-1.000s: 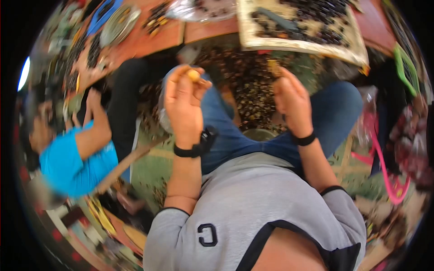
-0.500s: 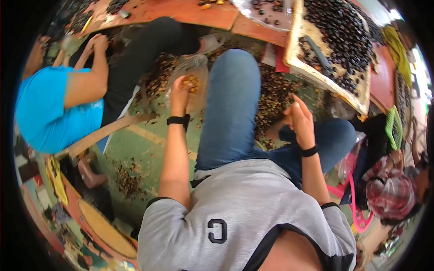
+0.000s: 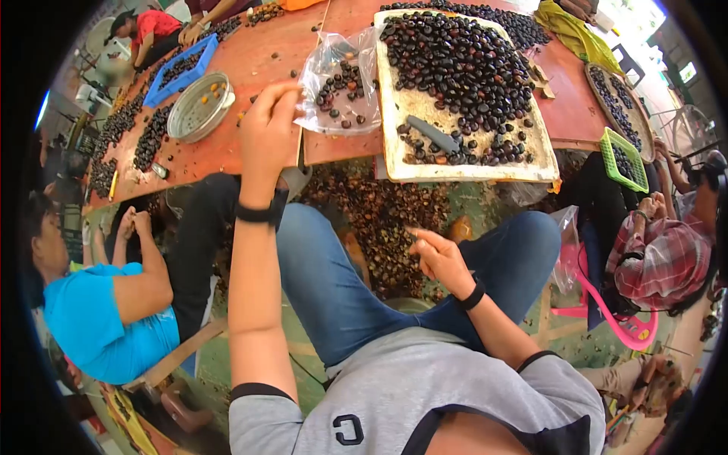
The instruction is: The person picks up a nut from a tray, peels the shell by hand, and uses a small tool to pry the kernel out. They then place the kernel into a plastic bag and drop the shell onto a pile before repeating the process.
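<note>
Dark-shelled nuts [image 3: 455, 68] lay heaped in the pale tray [image 3: 388, 155] ahead of my right fingers, thickest at its far side, with a few more in the clear plastic bag [image 3: 334, 54] just beside my left fingertips. My left hand [image 3: 267, 125] was raised over the near side of the red tabletop [image 3: 254, 57], fingers bent and their tips drawn close; I couldn't tell whether they pinched anything. My right hand [image 3: 444, 262] hung lower, above the scattered shells [image 3: 390, 220], index finger out and the others partly curled; whether it gripped anything, I couldn't tell either.

To my mind, the left hand did best keeping its wrist high and its fingertips narrow, since the bag's loose film could easily snag and spill nuts. Taking one from the thin near edge of the heap seemed safer than digging into the pile, where smooth shells might roll. The grey tool [image 3: 431, 135] lay among the nuts ahead of my right fingers, so I judged it wise to keep fingertips off it. The metal bowl [image 3: 199, 117], left of my left fingers, held a few yellow pieces.
</note>
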`<action>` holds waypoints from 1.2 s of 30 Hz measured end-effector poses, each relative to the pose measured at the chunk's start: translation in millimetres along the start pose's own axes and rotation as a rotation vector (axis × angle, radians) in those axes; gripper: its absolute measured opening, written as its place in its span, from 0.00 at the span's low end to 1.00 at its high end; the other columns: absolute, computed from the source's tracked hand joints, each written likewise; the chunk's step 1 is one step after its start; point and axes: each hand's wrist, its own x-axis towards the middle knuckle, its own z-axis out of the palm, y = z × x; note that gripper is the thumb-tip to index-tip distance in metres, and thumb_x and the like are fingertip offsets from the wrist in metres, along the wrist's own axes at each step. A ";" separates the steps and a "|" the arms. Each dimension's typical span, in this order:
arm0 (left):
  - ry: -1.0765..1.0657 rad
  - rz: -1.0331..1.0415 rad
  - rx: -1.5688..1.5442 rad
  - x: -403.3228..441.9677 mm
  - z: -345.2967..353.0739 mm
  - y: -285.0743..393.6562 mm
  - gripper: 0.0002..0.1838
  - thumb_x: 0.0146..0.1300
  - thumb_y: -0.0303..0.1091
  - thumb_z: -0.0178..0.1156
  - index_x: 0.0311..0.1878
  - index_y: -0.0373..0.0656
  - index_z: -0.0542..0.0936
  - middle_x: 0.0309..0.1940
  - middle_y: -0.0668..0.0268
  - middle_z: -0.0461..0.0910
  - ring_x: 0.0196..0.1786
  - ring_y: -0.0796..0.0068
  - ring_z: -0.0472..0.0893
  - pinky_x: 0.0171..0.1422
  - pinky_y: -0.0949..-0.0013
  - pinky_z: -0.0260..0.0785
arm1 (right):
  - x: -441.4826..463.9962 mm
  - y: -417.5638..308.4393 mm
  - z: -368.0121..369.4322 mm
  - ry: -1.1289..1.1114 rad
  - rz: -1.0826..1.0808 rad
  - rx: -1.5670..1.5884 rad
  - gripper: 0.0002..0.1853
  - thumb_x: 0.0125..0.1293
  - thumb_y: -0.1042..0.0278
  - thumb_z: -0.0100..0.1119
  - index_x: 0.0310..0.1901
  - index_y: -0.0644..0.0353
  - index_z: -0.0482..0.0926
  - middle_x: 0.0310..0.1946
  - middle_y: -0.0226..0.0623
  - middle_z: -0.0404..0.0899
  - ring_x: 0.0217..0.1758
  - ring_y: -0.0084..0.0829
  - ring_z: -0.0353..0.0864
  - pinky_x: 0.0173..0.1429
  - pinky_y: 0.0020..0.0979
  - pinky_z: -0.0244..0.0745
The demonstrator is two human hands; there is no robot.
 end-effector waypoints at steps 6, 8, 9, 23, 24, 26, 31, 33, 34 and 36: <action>-0.147 -0.055 0.322 103.0 53.4 -116.1 0.12 0.62 0.32 0.57 0.46 0.40 0.83 0.37 0.59 0.85 0.40 0.70 0.83 0.48 0.68 0.74 | 1.9 3.4 -7.0 0.028 0.067 -0.045 0.12 0.72 0.65 0.54 0.49 0.64 0.78 0.32 0.29 0.76 0.21 0.17 0.70 0.24 0.24 0.66; -0.175 -0.030 0.510 106.8 69.0 -146.3 0.12 0.59 0.33 0.58 0.43 0.42 0.85 0.39 0.54 0.85 0.43 0.61 0.84 0.51 0.63 0.74 | 4.4 3.2 -10.2 0.028 0.002 -0.144 0.11 0.70 0.65 0.57 0.44 0.64 0.79 0.29 0.29 0.74 0.22 0.18 0.70 0.26 0.25 0.66; -0.208 0.051 0.570 109.1 75.1 -168.7 0.11 0.58 0.31 0.57 0.41 0.42 0.85 0.41 0.52 0.84 0.47 0.53 0.82 0.54 0.60 0.73 | 5.7 1.0 -11.0 0.048 0.002 -0.109 0.08 0.68 0.68 0.60 0.43 0.63 0.77 0.21 0.25 0.72 0.20 0.14 0.69 0.22 0.22 0.64; -0.271 0.073 0.683 193.9 150.8 -242.8 0.23 0.59 0.38 0.58 0.57 0.42 0.78 0.67 0.49 0.66 0.68 0.47 0.66 0.72 0.58 0.59 | 26.8 -8.2 -23.8 0.065 0.090 -0.330 0.16 0.63 0.65 0.66 0.50 0.61 0.80 0.21 0.28 0.69 0.25 0.17 0.63 0.29 0.26 0.64; -0.283 0.057 0.678 199.9 154.1 -253.0 0.23 0.59 0.38 0.58 0.57 0.42 0.78 0.67 0.49 0.66 0.68 0.47 0.66 0.72 0.58 0.59 | 25.8 -8.0 -22.9 0.067 0.094 -0.339 0.16 0.63 0.65 0.65 0.51 0.60 0.80 0.21 0.29 0.69 0.25 0.18 0.63 0.29 0.26 0.63; -0.479 0.180 0.742 210.6 156.2 -282.2 0.22 0.59 0.39 0.57 0.56 0.42 0.79 0.66 0.48 0.66 0.68 0.48 0.66 0.71 0.58 0.59 | 26.3 -8.4 -21.3 0.060 0.147 -0.328 0.16 0.63 0.65 0.65 0.51 0.60 0.80 0.21 0.29 0.69 0.24 0.18 0.63 0.29 0.26 0.64; -0.598 0.381 0.785 192.6 143.0 -260.2 0.16 0.59 0.42 0.60 0.44 0.42 0.82 0.55 0.54 0.75 0.58 0.51 0.72 0.64 0.59 0.65 | 34.9 -6.5 -20.3 0.004 0.168 -0.361 0.19 0.64 0.62 0.64 0.54 0.63 0.77 0.38 0.46 0.82 0.32 0.31 0.80 0.38 0.32 0.75; -0.637 0.259 0.682 180.3 130.1 -248.5 0.15 0.59 0.42 0.60 0.44 0.42 0.82 0.53 0.55 0.76 0.58 0.53 0.73 0.64 0.60 0.64 | 34.7 -9.6 -18.1 -0.013 0.178 -0.359 0.19 0.64 0.62 0.63 0.54 0.63 0.77 0.38 0.46 0.82 0.32 0.32 0.81 0.38 0.32 0.75; -0.668 0.147 0.576 176.2 125.1 -242.7 0.15 0.60 0.42 0.60 0.44 0.42 0.82 0.52 0.56 0.76 0.58 0.55 0.73 0.64 0.61 0.64 | 35.2 -11.4 -17.2 -0.025 0.178 -0.359 0.19 0.65 0.63 0.63 0.54 0.63 0.77 0.38 0.46 0.82 0.32 0.33 0.81 0.38 0.32 0.75; -0.727 0.138 0.610 173.7 110.5 -239.2 0.13 0.62 0.39 0.58 0.45 0.43 0.81 0.50 0.58 0.77 0.59 0.59 0.73 0.65 0.64 0.64 | 35.4 -11.5 -15.0 -0.033 0.165 -0.370 0.19 0.65 0.63 0.63 0.54 0.63 0.77 0.40 0.47 0.82 0.33 0.35 0.81 0.39 0.34 0.76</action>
